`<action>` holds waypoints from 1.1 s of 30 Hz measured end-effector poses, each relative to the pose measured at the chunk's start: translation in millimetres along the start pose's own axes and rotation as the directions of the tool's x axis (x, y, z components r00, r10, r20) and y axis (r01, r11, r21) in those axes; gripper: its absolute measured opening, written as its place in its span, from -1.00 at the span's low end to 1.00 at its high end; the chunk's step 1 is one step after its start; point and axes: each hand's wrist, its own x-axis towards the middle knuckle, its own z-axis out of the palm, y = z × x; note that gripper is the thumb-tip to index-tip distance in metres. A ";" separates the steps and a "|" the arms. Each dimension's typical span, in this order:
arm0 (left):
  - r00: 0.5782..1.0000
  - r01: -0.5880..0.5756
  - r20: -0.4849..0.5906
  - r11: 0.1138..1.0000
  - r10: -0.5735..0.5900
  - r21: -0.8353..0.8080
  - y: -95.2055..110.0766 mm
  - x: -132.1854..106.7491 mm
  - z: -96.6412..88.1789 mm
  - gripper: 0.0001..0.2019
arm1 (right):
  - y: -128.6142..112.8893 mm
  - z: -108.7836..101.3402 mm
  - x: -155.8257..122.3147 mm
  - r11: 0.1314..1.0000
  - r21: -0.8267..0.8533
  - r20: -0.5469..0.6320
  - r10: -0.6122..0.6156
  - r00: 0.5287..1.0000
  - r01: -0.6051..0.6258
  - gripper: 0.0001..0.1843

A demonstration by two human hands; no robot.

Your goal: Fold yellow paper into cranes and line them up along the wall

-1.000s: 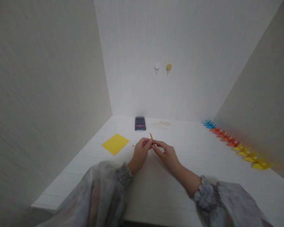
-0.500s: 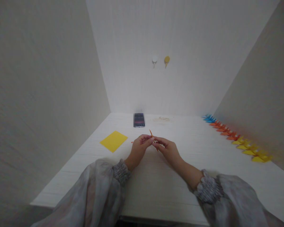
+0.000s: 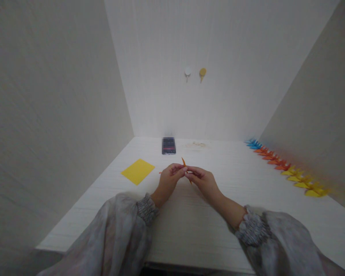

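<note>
My left hand [image 3: 169,178] and my right hand [image 3: 202,181] meet over the middle of the table. Between their fingertips they pinch a small folded orange paper [image 3: 183,161]. Its narrow pointed end sticks up beyond the fingers and another thin end points down towards me; the middle is hidden by my fingers. A small orange tip [image 3: 160,173] pokes out to the left of my left hand, and I cannot tell whether it belongs to the same paper. Flat on the table to the left lies a yellow square sheet of paper [image 3: 138,171].
Along the right side of the white table [image 3: 189,230] runs a row of folded paper cranes: blue [image 3: 254,144], orange-red [image 3: 271,157] and yellow [image 3: 304,181]. A phone [image 3: 168,146] lies near the back wall. Two hooks, one white [image 3: 188,71] and one gold [image 3: 202,73], hang on that wall.
Almost nothing differs. Both hands keep their pinch on the orange paper, whose upper pointed end now shows slightly broader.
</note>
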 end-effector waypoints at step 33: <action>0.991 -0.128 0.057 0.963 0.117 0.238 1.0 -1.6 0.3 -0.69 | -12.5 6.7 -1.4 0.973 -0.204 -0.068 -0.127 0.990 0.111 -0.74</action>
